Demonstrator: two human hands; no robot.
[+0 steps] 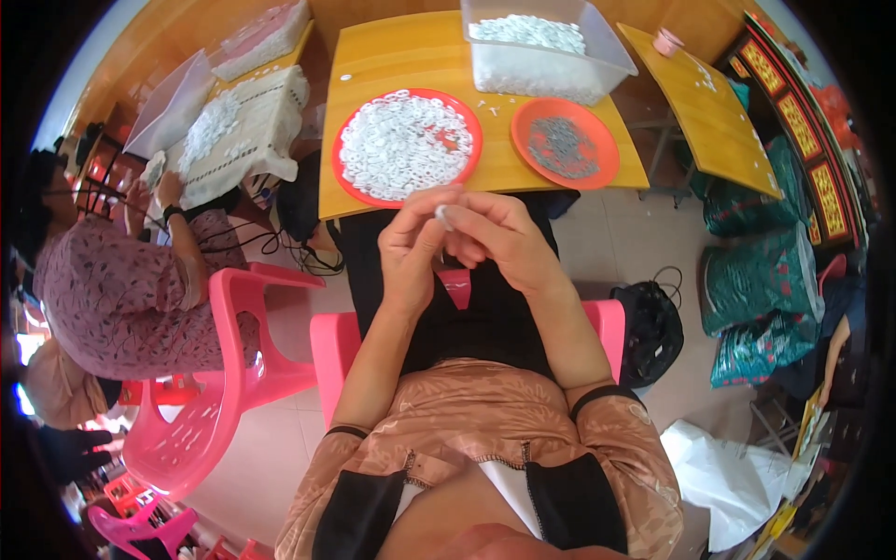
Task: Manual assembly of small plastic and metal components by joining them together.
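Note:
My left hand [411,247] and my right hand [511,241] meet in front of my body, just off the near edge of the yellow table. Pinched between their fingertips is a small white plastic piece [442,217], its exact shape mostly covered by the fingers. Directly beyond the hands lies a round red tray [479,140] spread with many small white ring-shaped pieces [397,145]. To its right, an orange-red plate [607,157] carries a heap of tiny grey parts [563,147], too small to name.
A clear plastic bin [607,67] of white pieces stands at the table's back right. On the left a person [140,289] sits at a cloth-covered table [247,140] beside a pink chair [233,345]. Green bags [756,280] and a black backpack [651,331] lie to my right.

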